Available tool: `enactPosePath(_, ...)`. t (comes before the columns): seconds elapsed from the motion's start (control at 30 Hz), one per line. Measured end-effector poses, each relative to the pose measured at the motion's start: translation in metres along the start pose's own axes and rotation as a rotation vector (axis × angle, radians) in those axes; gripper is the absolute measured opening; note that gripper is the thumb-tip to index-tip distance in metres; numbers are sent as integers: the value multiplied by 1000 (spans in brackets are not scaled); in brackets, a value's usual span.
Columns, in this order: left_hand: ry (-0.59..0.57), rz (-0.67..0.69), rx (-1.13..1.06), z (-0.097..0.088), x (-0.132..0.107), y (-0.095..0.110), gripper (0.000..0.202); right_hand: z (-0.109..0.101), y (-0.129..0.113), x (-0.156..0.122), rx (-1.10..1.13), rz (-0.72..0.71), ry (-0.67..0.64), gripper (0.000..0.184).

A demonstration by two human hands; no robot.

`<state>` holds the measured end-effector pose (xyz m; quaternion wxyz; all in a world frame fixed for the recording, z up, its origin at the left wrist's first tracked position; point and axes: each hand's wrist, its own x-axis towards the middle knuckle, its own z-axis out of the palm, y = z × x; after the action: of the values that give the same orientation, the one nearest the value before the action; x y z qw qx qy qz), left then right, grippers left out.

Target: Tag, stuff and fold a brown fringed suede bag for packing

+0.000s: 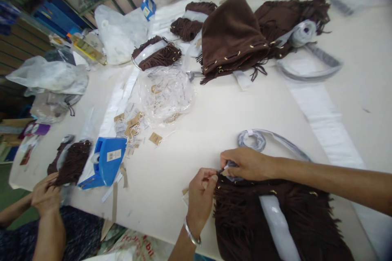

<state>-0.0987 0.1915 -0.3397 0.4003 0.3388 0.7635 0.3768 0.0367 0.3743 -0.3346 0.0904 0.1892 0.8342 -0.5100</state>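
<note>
A dark brown fringed bag (245, 220) with gold eyelets along its top edge lies in front of me, a strip of white wrapping across its middle. At its upper left corner the fingertips of my left hand (200, 195) are pinched together on the edge. Closed on the same corner is my right hand (246, 165), its fingertips close to the left ones; what exactly lies between them is partly hidden. Grey-wrapped strap, coiled (252, 140), sits just behind my right hand. A bit of tan tag (185, 191) shows beside my left hand.
Blue tape dispenser (112, 161) and loose tan tags (155, 138) lie left of me, near a clear plastic bag (167, 96). Farther back stands another brown bag (232, 34). At far left, a co-worker's hands (47, 195) hold a small brown fringed piece (73, 163).
</note>
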Motion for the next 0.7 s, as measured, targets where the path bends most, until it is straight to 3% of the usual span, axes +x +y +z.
enactPosePath(0.07,19,176,250,-2,-8,11,23,-2,1,-7,-26,-32,-20,20)
enactPosePath(0.13,-59,320,444,-1,-14,22,27,-6,3,-12,-64,-47,-39,21)
enactPosePath(0.23,-210,387,578,1,-14,34,24,-15,7,-13,-116,-41,-65,24)
enactPosePath(0.3,-252,372,540,3,-9,37,16,-19,8,-11,-91,-25,-110,27)
enactPosePath(0.43,-272,246,241,4,1,36,4,-14,12,-10,135,12,-219,30)
enactPosePath(0.63,-233,153,5,13,2,32,7,23,23,-17,257,40,-133,16)
enactPosePath(0.7,-227,156,-18,16,0,30,9,25,27,-19,340,49,-177,14)
